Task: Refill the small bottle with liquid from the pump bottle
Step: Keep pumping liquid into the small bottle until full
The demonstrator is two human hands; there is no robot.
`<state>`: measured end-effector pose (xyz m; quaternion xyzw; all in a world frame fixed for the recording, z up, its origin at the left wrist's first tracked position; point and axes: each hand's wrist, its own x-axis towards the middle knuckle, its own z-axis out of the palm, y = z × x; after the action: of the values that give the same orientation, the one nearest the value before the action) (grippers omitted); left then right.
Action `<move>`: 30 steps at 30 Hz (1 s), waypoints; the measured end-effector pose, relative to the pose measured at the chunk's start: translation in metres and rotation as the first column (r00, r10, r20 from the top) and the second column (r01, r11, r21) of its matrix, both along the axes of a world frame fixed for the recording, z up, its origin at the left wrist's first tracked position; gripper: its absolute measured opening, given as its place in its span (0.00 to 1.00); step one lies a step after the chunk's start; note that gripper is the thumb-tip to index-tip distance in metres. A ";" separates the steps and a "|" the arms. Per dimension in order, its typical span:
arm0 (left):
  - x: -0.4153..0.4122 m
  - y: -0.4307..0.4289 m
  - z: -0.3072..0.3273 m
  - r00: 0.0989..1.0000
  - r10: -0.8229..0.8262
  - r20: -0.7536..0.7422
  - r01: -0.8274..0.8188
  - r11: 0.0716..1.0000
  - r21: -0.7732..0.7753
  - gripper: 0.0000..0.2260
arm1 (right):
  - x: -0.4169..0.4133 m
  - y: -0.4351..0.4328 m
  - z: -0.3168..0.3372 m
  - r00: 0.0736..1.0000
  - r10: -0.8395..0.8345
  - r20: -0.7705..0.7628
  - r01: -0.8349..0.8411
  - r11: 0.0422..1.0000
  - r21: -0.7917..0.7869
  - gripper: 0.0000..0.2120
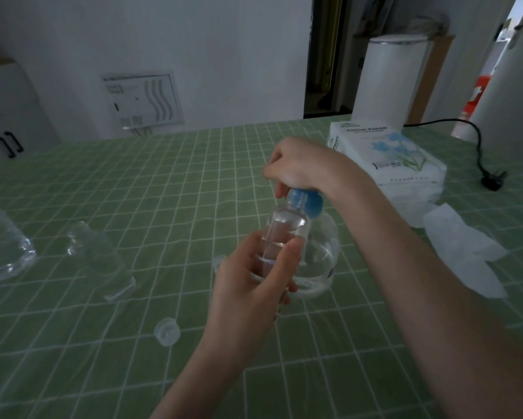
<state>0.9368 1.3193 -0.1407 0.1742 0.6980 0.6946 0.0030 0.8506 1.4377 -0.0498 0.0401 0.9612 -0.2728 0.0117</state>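
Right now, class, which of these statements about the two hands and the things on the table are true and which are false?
1. The left hand holds the small bottle upright. True.
2. The right hand rests flat on the tissue pack. False: it is on the blue pump head of the pump bottle.
3. The small bottle's mouth is by the pump's spout. True.
4. The loose cap is screwed onto the small bottle. False: it lies on the tablecloth.
5. The tablecloth is plain red. False: it is green with a white grid.
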 end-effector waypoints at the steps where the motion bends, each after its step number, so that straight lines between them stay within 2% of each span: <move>1: 0.000 0.000 0.000 1.000 0.003 -0.003 -0.003 1.000 0.001 0.12 | 0.000 0.000 0.002 1.000 -0.003 -0.015 0.003 1.000 -0.002 0.14; 19: 0.000 0.001 -0.003 1.000 0.011 0.002 -0.011 1.000 0.002 0.09 | 0.001 0.000 -0.003 0.999 0.004 0.039 -0.002 0.999 -0.036 0.15; 26: 0.000 0.001 0.002 1.000 0.002 -0.014 -0.001 1.000 0.017 0.15 | 0.000 0.002 0.005 0.999 0.001 -0.039 -0.002 1.000 -0.028 0.13; 30: 0.000 0.001 0.002 1.000 -0.002 -0.009 0.002 1.000 0.009 0.09 | 0.000 0.001 0.005 1.000 0.009 -0.012 -0.009 1.000 -0.017 0.13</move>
<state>0.9368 1.3203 -0.1388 0.1779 0.6948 0.6969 -0.0002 0.8502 1.4383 -0.0452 0.0340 0.9591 -0.2810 0.0076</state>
